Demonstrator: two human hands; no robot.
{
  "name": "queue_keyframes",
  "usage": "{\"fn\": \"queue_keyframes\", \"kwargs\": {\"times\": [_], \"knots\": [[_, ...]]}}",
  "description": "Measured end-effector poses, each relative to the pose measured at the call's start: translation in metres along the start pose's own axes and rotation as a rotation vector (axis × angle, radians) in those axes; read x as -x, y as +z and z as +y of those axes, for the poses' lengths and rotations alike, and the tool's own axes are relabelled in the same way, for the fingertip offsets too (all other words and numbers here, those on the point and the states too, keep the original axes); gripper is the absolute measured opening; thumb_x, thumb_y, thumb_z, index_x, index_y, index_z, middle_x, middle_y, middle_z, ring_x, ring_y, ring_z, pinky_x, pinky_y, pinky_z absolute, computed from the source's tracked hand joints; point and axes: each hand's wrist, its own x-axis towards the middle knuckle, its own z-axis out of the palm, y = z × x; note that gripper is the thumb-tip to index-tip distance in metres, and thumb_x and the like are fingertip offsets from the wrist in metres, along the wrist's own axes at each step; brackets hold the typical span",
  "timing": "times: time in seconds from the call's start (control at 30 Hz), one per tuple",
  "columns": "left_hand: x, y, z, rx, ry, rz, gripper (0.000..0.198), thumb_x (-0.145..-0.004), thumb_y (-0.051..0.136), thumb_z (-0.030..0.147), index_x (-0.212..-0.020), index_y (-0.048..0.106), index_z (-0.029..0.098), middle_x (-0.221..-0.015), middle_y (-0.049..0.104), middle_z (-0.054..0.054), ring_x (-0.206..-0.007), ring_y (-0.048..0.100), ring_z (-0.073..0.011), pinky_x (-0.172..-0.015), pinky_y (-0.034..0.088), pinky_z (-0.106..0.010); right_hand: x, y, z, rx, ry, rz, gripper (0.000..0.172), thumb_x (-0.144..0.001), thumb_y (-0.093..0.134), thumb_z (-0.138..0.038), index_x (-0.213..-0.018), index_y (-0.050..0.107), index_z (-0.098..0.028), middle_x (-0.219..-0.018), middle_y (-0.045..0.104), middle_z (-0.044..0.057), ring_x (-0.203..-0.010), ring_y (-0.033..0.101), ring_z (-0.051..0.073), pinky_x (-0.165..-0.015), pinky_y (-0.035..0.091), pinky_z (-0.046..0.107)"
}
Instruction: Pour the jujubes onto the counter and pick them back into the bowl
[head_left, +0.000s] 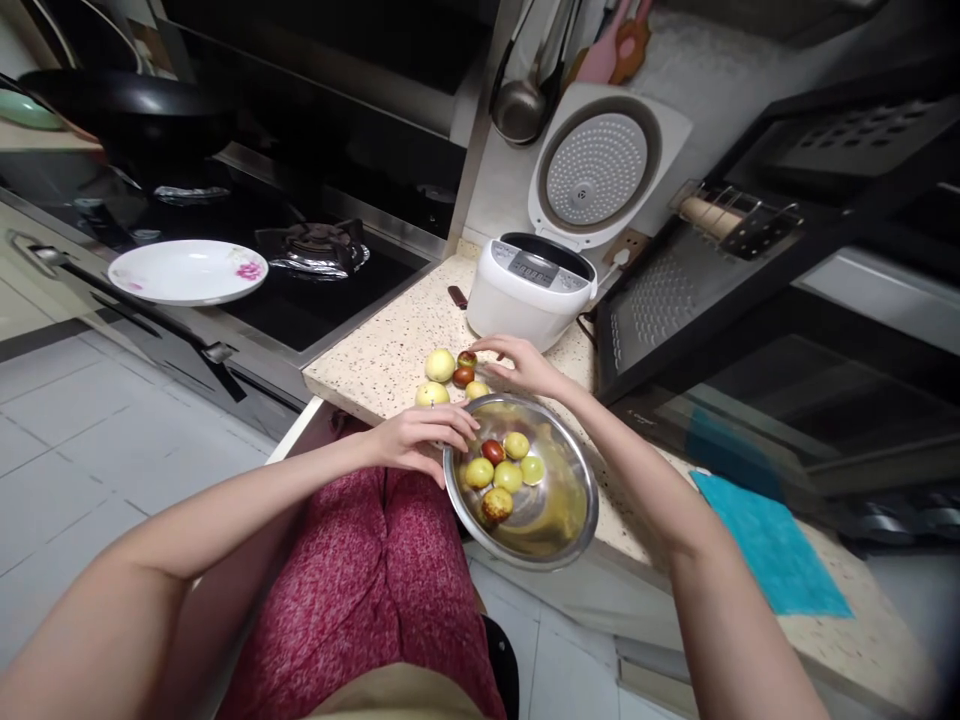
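A metal bowl (559, 500) sits at the counter's front edge with several yellow-green fruits (508, 476) and one dark red fruit (493, 451) in it. My left hand (427, 435) grips the bowl's left rim, thumb outside and fingers over the edge. Just behind the bowl, my right hand (521, 365) reaches over the counter beside the loose fruits, fingers parted and nothing visible between them. Several pale yellow fruits (439, 364) and two dark red ones (463, 377) lie on the counter left of that hand.
An open white rice cooker (517, 305) stands behind my right hand. On the left are a stove with a burner (322, 245), an oval plate (187, 272) and a black wok (135, 105). A blue cloth (772, 550) and a dark oven (750, 400) are at right.
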Motion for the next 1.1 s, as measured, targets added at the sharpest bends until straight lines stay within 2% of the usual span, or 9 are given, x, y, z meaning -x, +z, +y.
{"fn": "queue_keyframes", "kwargs": {"times": [0.1,0.2,0.33,0.43,0.6,0.8,0.9,1.0,1.1], "knots": [[0.0,-0.001,0.001,-0.024,0.0,-0.013,0.039,-0.088,0.073,0.041,-0.112,0.068,0.01,-0.108,0.073,-0.018,-0.118,0.068,-0.0279,-0.109,0.052,-0.052,-0.013,0.012,0.015,-0.002,-0.014,-0.065,0.034,-0.093,0.062,-0.025,-0.126,0.066,-0.021,-0.127,0.069,0.011,-0.116,0.064,0.027,-0.101,0.051,0.044],[0.001,-0.002,0.001,-0.032,0.001,-0.014,0.039,-0.089,0.073,0.042,-0.111,0.068,0.01,-0.108,0.073,-0.018,-0.117,0.068,-0.0279,-0.111,0.051,-0.052,-0.02,0.018,0.024,0.004,0.027,-0.083,0.033,-0.09,0.064,-0.023,-0.122,0.068,-0.019,-0.121,0.071,0.011,-0.11,0.067,0.026,-0.096,0.053,0.043],[0.0,-0.002,0.001,-0.012,0.009,-0.006,0.039,-0.089,0.073,0.041,-0.112,0.068,0.01,-0.108,0.073,-0.018,-0.117,0.068,-0.0277,-0.111,0.051,-0.051,-0.02,0.021,0.026,-0.031,0.036,-0.059,0.029,-0.088,0.066,-0.024,-0.116,0.068,-0.017,-0.112,0.071,0.011,-0.099,0.068,0.024,-0.085,0.057,0.036],[0.0,-0.002,0.001,-0.016,0.005,-0.004,0.039,-0.089,0.073,0.041,-0.112,0.068,0.01,-0.109,0.073,-0.018,-0.118,0.067,-0.0275,-0.113,0.049,-0.053,-0.014,0.019,0.021,-0.04,0.028,-0.03,0.027,-0.087,0.067,-0.026,-0.113,0.068,-0.017,-0.107,0.071,0.009,-0.096,0.068,0.022,-0.083,0.057,0.035],[0.0,-0.002,0.002,-0.009,0.008,-0.005,0.037,-0.089,0.073,0.038,-0.111,0.068,0.008,-0.108,0.072,-0.019,-0.118,0.067,-0.0282,-0.11,0.051,-0.052,0.008,0.001,0.0,0.013,0.0,0.064,0.027,-0.091,0.067,-0.029,-0.115,0.066,-0.019,-0.11,0.07,0.01,-0.095,0.067,0.022,-0.086,0.055,0.036],[0.002,0.001,-0.002,0.026,0.002,0.007,0.04,-0.088,0.073,0.042,-0.114,0.069,0.011,-0.11,0.072,-0.018,-0.119,0.066,-0.0286,-0.104,0.057,-0.05,0.051,-0.019,-0.041,0.059,-0.003,0.185,0.031,-0.094,0.064,-0.029,-0.123,0.063,-0.021,-0.116,0.069,0.011,-0.102,0.066,0.024,-0.092,0.054,0.04],[0.002,0.001,-0.002,0.032,0.013,0.015,0.042,-0.088,0.074,0.044,-0.113,0.069,0.01,-0.109,0.072,-0.019,-0.118,0.067,-0.0289,-0.103,0.058,-0.05,0.072,-0.018,-0.058,0.062,-0.002,0.212,0.031,-0.095,0.064,-0.029,-0.125,0.062,-0.022,-0.118,0.068,0.012,-0.109,0.065,0.025,-0.096,0.054,0.043],[0.001,0.0,-0.002,0.017,0.02,0.015,0.044,-0.089,0.071,0.047,-0.113,0.07,0.01,-0.108,0.072,-0.019,-0.117,0.068,-0.029,-0.101,0.059,-0.049,0.086,-0.01,-0.069,0.042,0.0,0.214,0.034,-0.094,0.064,-0.028,-0.128,0.059,-0.022,-0.12,0.067,0.012,-0.11,0.066,0.025,-0.094,0.057,0.042],[0.001,-0.001,-0.001,0.002,0.006,0.008,0.047,-0.09,0.067,0.052,-0.114,0.07,0.011,-0.108,0.073,-0.019,-0.118,0.067,-0.0291,-0.102,0.059,-0.049,0.095,-0.003,-0.074,0.016,-0.008,0.165,0.034,-0.095,0.064,-0.026,-0.128,0.057,-0.023,-0.119,0.067,0.01,-0.108,0.066,0.024,-0.093,0.058,0.041]]}}
